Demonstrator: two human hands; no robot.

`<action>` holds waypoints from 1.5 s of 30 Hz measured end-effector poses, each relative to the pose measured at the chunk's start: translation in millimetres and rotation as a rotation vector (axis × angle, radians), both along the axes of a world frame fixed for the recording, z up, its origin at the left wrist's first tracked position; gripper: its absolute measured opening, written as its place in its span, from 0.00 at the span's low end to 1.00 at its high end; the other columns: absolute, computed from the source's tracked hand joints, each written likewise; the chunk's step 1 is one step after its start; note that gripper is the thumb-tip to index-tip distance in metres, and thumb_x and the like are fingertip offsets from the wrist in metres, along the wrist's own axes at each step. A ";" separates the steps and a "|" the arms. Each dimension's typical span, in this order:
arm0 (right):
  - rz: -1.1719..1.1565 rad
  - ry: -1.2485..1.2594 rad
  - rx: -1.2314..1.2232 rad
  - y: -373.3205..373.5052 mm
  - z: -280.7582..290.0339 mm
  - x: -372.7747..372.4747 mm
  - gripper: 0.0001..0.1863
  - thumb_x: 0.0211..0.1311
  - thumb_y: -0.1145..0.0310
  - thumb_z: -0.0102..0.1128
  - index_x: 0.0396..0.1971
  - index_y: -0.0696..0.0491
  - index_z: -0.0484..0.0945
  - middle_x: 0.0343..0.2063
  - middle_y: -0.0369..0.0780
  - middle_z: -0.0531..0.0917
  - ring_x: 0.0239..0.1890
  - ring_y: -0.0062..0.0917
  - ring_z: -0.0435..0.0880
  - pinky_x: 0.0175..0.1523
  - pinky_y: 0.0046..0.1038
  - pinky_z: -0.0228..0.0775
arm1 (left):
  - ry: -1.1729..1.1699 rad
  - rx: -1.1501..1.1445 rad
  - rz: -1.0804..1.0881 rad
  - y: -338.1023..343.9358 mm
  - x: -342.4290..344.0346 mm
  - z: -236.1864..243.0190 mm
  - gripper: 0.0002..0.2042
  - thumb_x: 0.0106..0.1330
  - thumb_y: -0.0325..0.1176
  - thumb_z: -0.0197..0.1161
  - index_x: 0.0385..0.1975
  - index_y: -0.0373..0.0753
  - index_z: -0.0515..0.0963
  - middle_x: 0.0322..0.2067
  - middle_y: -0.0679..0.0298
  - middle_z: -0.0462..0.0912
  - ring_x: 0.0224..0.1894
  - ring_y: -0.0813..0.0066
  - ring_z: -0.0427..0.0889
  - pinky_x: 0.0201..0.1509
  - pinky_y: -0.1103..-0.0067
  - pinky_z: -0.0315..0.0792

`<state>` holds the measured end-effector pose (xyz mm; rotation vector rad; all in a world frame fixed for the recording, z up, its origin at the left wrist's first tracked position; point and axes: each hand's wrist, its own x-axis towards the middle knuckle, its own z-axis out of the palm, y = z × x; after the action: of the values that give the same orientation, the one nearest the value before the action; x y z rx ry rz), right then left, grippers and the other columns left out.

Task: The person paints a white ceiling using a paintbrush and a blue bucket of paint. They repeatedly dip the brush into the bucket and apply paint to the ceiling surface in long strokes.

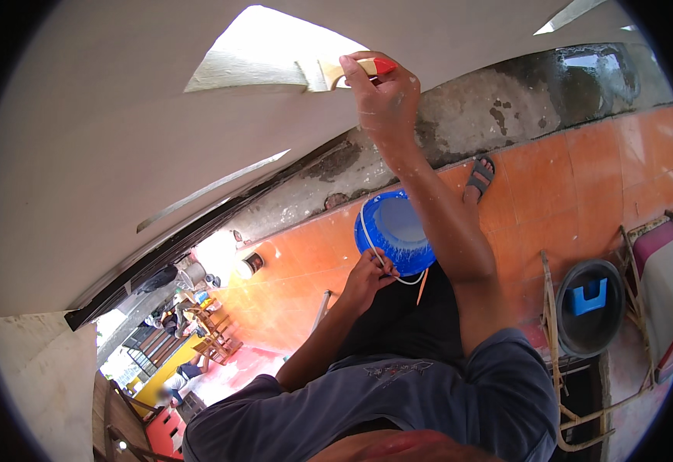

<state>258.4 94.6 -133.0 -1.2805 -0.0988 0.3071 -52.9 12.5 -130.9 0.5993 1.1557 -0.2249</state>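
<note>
My right hand (389,96) is raised against the pale wall and closed round a paintbrush (367,67) with a light wooden handle and a red end. The brush points left at a brightly lit patch of the wall (275,50); glare hides whether its bristles touch there. Lower down, my left hand (370,276) grips the thin white handle of a blue bucket (369,245). Pale grey-white paint (399,218) fills part of the bucket, with drips streaked down its inner side. A thin orange-tan stick (422,286) shows beside the bucket, against my dark trousers.
Orange tiles (544,181) run along a stained grey wall base (459,127). My sandalled foot (480,179) is on them. A black basin (590,308) with a blue piece sits at right among wooden poles (550,308). Far left are a small pail (251,264), wooden chair (217,339) and another person (182,377).
</note>
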 end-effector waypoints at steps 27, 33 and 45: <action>-0.200 0.271 -0.462 -10.7 -253.8 1.3 0.09 0.60 0.68 0.67 0.34 0.58 0.83 0.25 0.40 0.86 0.29 0.25 0.87 0.33 0.27 0.74 | 0.018 -0.026 0.067 1.2 5.8 -6.5 0.15 0.61 0.27 0.49 0.48 0.44 0.63 0.36 0.64 0.73 0.46 0.67 0.77 0.61 0.63 0.67; -0.161 -0.551 -0.453 15.3 -186.2 -10.5 0.09 0.59 0.67 0.66 0.35 0.56 0.85 0.28 0.43 0.87 0.32 0.38 0.86 0.40 0.32 0.76 | 0.013 -0.041 0.085 3.4 0.8 -8.2 0.15 0.60 0.27 0.49 0.48 0.44 0.63 0.36 0.63 0.73 0.47 0.66 0.77 0.61 0.62 0.67; -0.142 -0.579 -0.137 44.4 39.5 -1.0 0.07 0.58 0.68 0.70 0.33 0.56 0.85 0.25 0.41 0.86 0.27 0.27 0.86 0.34 0.23 0.75 | 0.006 -0.041 0.132 10.8 0.8 6.6 0.15 0.60 0.29 0.52 0.46 0.44 0.64 0.36 0.64 0.72 0.47 0.66 0.76 0.63 0.62 0.66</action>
<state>257.5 138.9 -93.5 -1.4736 -0.4829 -0.1895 -52.2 23.4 -124.3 0.4842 1.1893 -0.1370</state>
